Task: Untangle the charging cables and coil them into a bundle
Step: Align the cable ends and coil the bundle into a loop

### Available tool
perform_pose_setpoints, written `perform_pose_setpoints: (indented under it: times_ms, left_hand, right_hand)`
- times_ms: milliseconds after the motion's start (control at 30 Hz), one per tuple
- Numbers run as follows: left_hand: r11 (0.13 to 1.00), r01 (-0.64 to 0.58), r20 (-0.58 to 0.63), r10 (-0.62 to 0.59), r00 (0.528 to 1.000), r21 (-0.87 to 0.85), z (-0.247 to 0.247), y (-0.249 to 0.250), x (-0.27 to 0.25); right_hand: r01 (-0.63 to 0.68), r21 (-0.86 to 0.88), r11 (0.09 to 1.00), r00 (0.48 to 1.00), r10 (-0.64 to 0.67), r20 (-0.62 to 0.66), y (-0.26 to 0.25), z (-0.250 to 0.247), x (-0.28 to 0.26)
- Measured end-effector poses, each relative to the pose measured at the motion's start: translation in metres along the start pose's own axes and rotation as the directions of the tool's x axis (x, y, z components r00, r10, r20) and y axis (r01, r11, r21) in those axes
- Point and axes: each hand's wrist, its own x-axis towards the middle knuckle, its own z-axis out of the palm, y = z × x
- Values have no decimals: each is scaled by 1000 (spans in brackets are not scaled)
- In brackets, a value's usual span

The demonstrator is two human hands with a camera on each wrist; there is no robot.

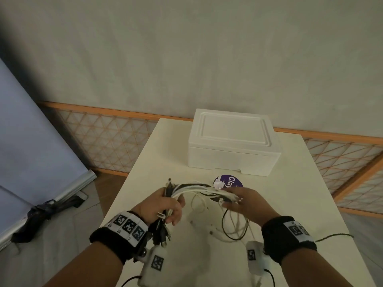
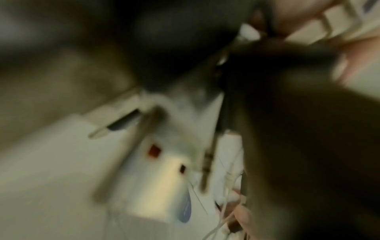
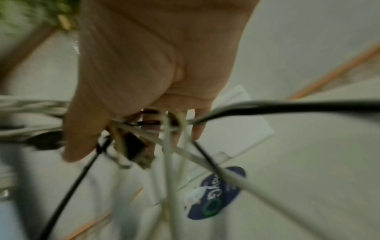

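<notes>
A bundle of white and black charging cables [image 1: 196,188] arches above the table between my two hands. My left hand [image 1: 165,206] grips one end in a fist, and several plug ends hang below it toward the wrist. My right hand [image 1: 238,200] holds the other end, with the strands running between thumb and fingers [image 3: 197,129]. In the right wrist view the cables [image 3: 170,162] fan out below the palm. Loose loops [image 1: 234,226] of the same cables trail on the table under the right hand. The left wrist view is blurred; a plug end [image 2: 207,162] shows beside my dark palm.
A white foam box [image 1: 234,141] stands shut at the back of the cream table [image 1: 157,158]. A round purple lid [image 1: 230,181] lies just in front of it, near my right fingers. The table's left edge drops to the floor, where a blue panel [image 1: 31,141] leans.
</notes>
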Motion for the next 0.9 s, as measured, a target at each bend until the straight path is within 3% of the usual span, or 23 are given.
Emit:
perform_pose_setpoints:
  times_ms: [100,200,333,433,500,567,633,667,733,800,900]
  left_hand:
    - [999,26,-86,-30,996,-43,-15,-5,-1]
    - [998,22,-148,-31,988,-60,-17,-8,-3]
    - [996,0,-199,-18,980,-89,-16,-6,-3]
    - [997,-3,-183,-10,983,-71,-14,-5,-2]
    - [998,-8,-180,-4,984,-67,-13,-4,-3]
    - [996,-30,-178,15,984,-81,-12,-3,-2]
    - [996,-42,-171,27,985,-84,-10,-2,0]
    - [996,-41,-161,28,987,-80,-7,-1,1]
    - [996,-47,-128,36,991,-77,0,2,4]
    - [995,-63,-97,55,994,-82,7,5,6]
    - [991,-93,-54,89,995,-94,17,7,7]
  right_hand:
    - [-186,250,950,969,219,-115,16,-6,-10]
    - [-214,369,905,962,261,-82,16,-6,-11]
    - [-155,418,895,954,245,-171,11,-8,-9]
    - [-171,509,844,908,335,-250,5,-17,-7]
    - [-196,406,893,877,345,-335,0,-22,-5]
    - [-166,81,983,815,183,-549,-7,-26,-5]
    - [55,-130,990,753,-126,-646,-27,-23,-7]
    - [201,-172,964,740,-264,-619,-40,-19,-9]
    - [370,-193,909,771,-416,-483,-65,-3,-11]
    - [437,-182,881,811,-474,-343,-78,15,-6]
    - [357,-40,933,906,-357,-226,-87,30,-3]
